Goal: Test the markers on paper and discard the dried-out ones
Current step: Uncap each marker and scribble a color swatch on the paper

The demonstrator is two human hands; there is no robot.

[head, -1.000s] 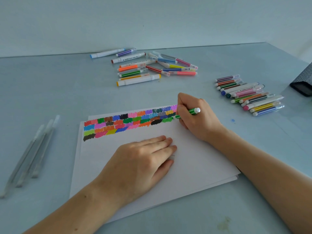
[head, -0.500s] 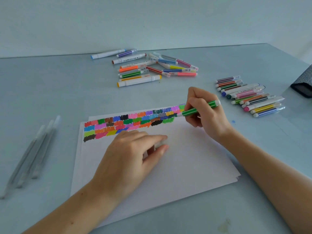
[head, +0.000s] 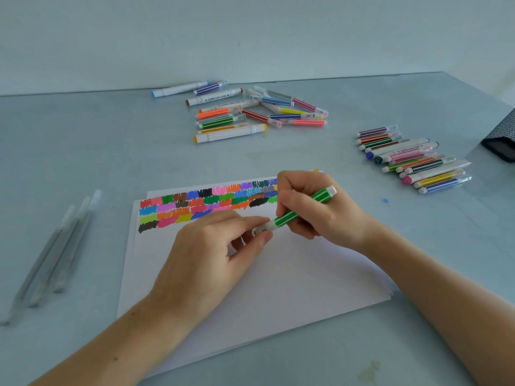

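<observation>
A white sheet of paper (head: 278,274) lies in front of me, its top edge filled with rows of coloured test scribbles (head: 206,203). My right hand (head: 315,210) grips a green-and-white striped marker (head: 295,213) above the paper, tip end pointing down-left. My left hand (head: 211,252) pinches a clear cap (head: 260,229) at that tip end, between thumb and fingers. Whether the cap is fully seated on the marker I cannot tell.
A loose pile of markers (head: 250,112) lies at the back centre. A tidy row of markers (head: 412,160) sits at the right. Three clear pens (head: 53,257) lie at the left. A dark patterned case (head: 501,140) is at the right edge.
My right hand lifted the green marker off the scribble row and swung it down-left. My left hand rose from lying flat on the paper and brought the cap to the marker's tip.
</observation>
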